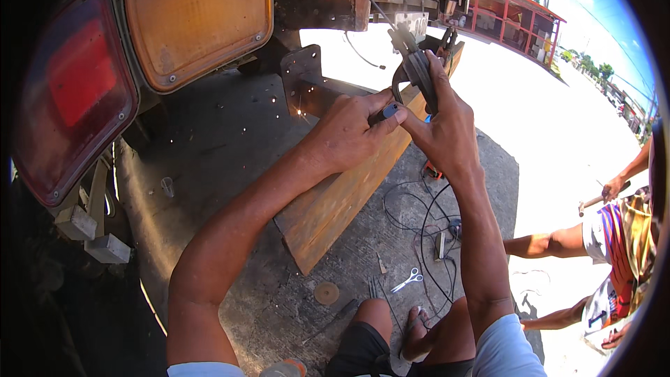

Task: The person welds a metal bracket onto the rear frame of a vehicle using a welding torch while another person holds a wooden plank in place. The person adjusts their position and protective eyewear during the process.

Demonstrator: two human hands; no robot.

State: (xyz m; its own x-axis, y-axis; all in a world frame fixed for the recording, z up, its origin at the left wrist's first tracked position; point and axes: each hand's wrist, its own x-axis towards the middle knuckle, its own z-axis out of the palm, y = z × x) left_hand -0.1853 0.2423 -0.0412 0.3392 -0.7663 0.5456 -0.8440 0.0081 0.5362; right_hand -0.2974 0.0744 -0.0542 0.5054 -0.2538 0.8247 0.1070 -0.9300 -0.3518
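Down by the person's knees, scissors (407,281) and a grinding disc (326,293) lie on the concrete among black cables (419,216). Above them, a rusty steel plate (335,202) slants upward. The left hand (349,132) is closed, steadying the right hand (447,129), which grips an electrode holder (417,70). Its welding rod (375,5) reaches up to the truck frame (328,0), sparking at the tip. Tail lights (125,49) hang left. Off right, another person's hand (614,187) holds a hammer (597,201).

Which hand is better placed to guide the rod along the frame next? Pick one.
Right hand: it grips the electrode holder, whose rod sparks at the truck frame. Left hand probably just braces the handle end.
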